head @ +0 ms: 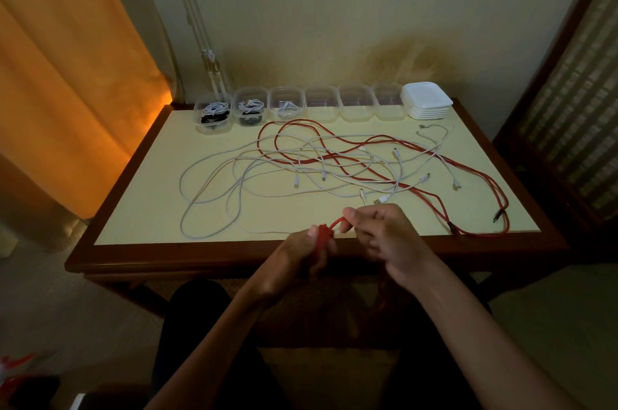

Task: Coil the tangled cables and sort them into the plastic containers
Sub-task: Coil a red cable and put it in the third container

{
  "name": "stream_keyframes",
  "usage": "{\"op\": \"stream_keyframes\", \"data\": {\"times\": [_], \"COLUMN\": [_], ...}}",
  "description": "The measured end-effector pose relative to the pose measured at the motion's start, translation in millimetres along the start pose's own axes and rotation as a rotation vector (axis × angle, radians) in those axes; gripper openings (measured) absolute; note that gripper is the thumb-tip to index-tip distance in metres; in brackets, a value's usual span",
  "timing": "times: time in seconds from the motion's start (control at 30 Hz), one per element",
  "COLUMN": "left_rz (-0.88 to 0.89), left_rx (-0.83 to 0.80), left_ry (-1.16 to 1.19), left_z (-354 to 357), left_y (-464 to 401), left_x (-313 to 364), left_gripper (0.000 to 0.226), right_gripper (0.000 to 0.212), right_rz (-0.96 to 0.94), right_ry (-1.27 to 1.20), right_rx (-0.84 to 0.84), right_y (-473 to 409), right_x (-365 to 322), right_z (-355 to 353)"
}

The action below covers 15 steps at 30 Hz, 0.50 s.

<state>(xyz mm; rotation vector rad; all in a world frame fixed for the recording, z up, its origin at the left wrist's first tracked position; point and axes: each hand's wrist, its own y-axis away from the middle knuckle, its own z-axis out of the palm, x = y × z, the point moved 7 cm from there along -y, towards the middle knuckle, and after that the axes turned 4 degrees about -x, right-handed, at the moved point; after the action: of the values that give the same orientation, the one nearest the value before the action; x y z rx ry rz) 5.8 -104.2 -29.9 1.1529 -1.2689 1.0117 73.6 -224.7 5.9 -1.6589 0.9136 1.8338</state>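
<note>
Nearest us, our forearms reach out over our dark-clad lap toward the table's (100,257) front edge. Our left hand (302,254) curls its fingers round a small red coil (323,237), gripping it just above the wooden rim. Our right hand (384,239) sits just beside it, thumb and forefinger pinching the red cable (337,221) where it leaves the coil; the other fingers are loosely bent. Beyond the hands, on the pale yellow top, the rest of the red cable (485,180) runs in long loops from the right front corner across the middle toward the far side, and its dark plugs lie near the right edge. White cables (214,168) lie tangled over and under it, spreading in wide loops to the left, with several small connectors showing in the middle. One more white cable (438,132) lies apart near the far right. Along the far edge stands a row of six clear containers (356,103). The leftmost (214,115) holds coiled white and black cables, the second (250,111) likewise, and the third (287,106) holds a white coil; we cannot see anything in the other three. At the right end of the row sits a stack of white lids (426,100). Behind the table is a pale wall, an orange curtain (67,75) to the left and a wooden frame (568,75) to the right.
</note>
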Motion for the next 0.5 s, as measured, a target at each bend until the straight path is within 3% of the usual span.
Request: {"op": "stream_keyframes", "data": {"times": [0.1,0.27,0.4,0.5], "left_rz": [-0.009,0.024,0.028,0.039], "left_rx": [-0.063,-0.015,0.038,0.105], "left_ry": [0.085,0.121,0.186,0.367], "left_z": [19.1,26.0,24.6,22.6], "left_y": [-4.1,-9.9,-10.4,-12.6], "left_x": [7.8,17.1,24.3,27.4], "left_gripper": [0.047,0.04,0.043,0.044], "right_gripper": [0.033,0.036,0.038,0.039], "right_rz": [-0.018,-0.019,-0.046,-0.064], "right_ry": [0.072,0.139,0.163,0.14], "right_rx": [0.084,0.169,0.161,0.133], "right_y": [-6.8,-13.6,-16.1,-14.6], "right_x": [6.8,23.4,27.1,36.6], "right_z": [-8.0,-16.7,-16.4,-8.5]}}
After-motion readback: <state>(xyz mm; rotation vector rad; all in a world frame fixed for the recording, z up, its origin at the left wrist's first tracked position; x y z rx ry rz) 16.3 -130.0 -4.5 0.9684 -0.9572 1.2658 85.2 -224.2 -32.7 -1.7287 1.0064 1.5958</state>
